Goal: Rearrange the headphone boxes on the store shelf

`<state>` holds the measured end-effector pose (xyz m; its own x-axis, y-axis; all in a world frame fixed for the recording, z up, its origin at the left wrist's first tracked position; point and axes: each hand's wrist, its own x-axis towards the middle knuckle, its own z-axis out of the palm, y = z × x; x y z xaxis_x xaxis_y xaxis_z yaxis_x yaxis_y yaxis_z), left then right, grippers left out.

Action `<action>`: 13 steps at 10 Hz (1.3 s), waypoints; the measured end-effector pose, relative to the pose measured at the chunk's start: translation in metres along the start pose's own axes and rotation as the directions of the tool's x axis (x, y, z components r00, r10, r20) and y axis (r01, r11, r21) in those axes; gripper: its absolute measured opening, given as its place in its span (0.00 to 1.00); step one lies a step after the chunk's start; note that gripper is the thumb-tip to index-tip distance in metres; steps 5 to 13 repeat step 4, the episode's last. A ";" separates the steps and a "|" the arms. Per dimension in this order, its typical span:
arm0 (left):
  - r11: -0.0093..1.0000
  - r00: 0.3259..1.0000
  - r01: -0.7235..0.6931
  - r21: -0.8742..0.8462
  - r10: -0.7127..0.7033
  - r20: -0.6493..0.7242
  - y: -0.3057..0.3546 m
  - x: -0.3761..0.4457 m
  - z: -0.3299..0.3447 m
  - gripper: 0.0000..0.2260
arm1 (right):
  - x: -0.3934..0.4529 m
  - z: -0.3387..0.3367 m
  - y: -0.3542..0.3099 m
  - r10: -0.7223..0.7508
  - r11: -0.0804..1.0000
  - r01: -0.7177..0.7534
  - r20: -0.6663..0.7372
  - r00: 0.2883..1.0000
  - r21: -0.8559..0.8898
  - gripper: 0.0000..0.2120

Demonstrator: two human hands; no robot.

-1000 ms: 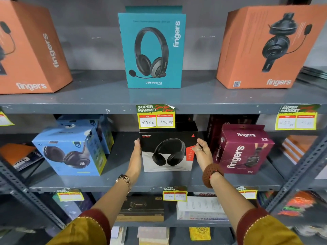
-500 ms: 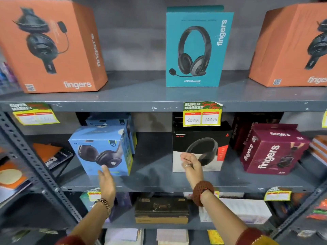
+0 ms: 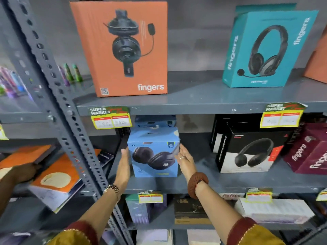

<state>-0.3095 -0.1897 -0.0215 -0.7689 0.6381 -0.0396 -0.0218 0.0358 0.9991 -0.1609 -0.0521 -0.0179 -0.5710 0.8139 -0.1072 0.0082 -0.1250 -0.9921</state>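
A light blue headphone box (image 3: 155, 152) stands on the middle shelf (image 3: 203, 184). My left hand (image 3: 123, 167) presses flat against its left side and my right hand (image 3: 184, 160) against its right side, so the box is gripped between both palms. A second blue box (image 3: 155, 121) sits behind it. To the right on the same shelf are a black and white headphone box (image 3: 247, 149) and a maroon fingers box (image 3: 307, 149). On the top shelf stand an orange fingers box (image 3: 123, 48) and a teal fingers box (image 3: 265, 48).
A perforated grey upright (image 3: 58, 96) crosses in front at the left. Another person's hand (image 3: 23, 174) rests on orange books (image 3: 58, 174) in the left bay. Yellow price tags (image 3: 110, 117) hang on shelf edges. Small boxes fill the lower shelf (image 3: 191, 211).
The view has swung left. My hands left the black and white box and moved left to the blue box, now clasping it on both sides.
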 end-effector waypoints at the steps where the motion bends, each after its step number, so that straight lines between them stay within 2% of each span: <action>1: 1.000 0.999 -0.013 0.012 0.013 0.050 0.003 -0.007 0.000 0.19 | -0.004 0.005 -0.003 -0.004 1.000 0.003 -0.073 0.997 -0.021 0.25; 2: 1.000 0.997 -0.013 -0.019 0.014 0.071 -0.001 -0.006 -0.002 0.18 | -0.004 0.005 -0.004 -0.009 0.999 0.007 -0.070 0.997 -0.035 0.25; 3: 0.982 0.986 -0.160 0.097 0.163 -0.028 -0.003 -0.018 -0.003 0.21 | -0.010 0.005 -0.003 -0.044 0.998 0.040 -0.080 0.996 -0.056 0.24; 4: 0.900 0.912 -0.354 0.255 0.392 -0.116 0.008 -0.030 -0.004 0.20 | -0.023 0.001 -0.011 -0.187 0.977 0.160 -0.195 0.963 -0.144 0.24; 13: 0.900 0.912 -0.354 0.255 0.392 -0.116 0.008 -0.030 -0.004 0.20 | -0.023 0.001 -0.011 -0.187 0.977 0.160 -0.195 0.963 -0.144 0.24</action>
